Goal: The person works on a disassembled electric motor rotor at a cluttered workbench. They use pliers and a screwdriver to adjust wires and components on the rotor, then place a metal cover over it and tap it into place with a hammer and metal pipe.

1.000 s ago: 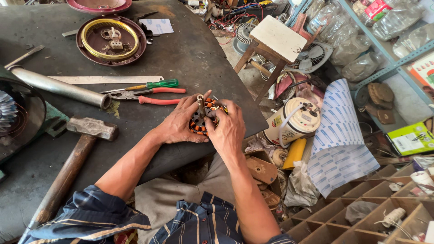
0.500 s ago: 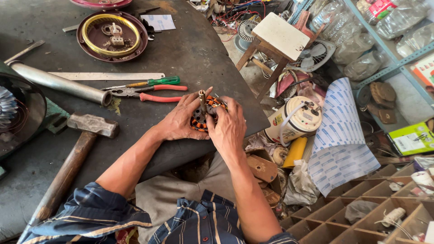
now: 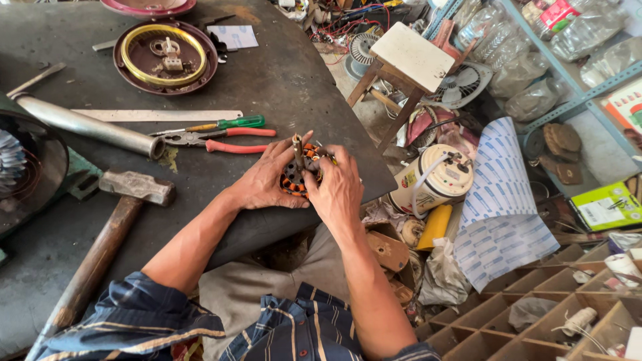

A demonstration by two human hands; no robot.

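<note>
Both hands hold a small motor stator [image 3: 298, 175] with orange winding parts and a metal shaft sticking up, at the near right edge of the dark worktable [image 3: 281, 73]. My left hand [image 3: 264, 182] cups it from the left. My right hand [image 3: 336, 190] grips it from the right, fingers over its top. Much of the stator is hidden by the hands.
On the table lie red-handled pliers [image 3: 221, 142], a green-handled screwdriver [image 3: 221, 125], a steel ruler [image 3: 157, 115], a metal pipe [image 3: 87, 126], a hammer [image 3: 114, 224] and a round maroon cover [image 3: 165, 55]. A wooden stool [image 3: 404, 63], a white drum-shaped part [image 3: 435, 179], printed paper [image 3: 505, 200] and wooden compartments [image 3: 555, 307] crowd the right.
The view has shifted slightly. Both hands stay on the stator with small finger movements; nothing was let go.
</note>
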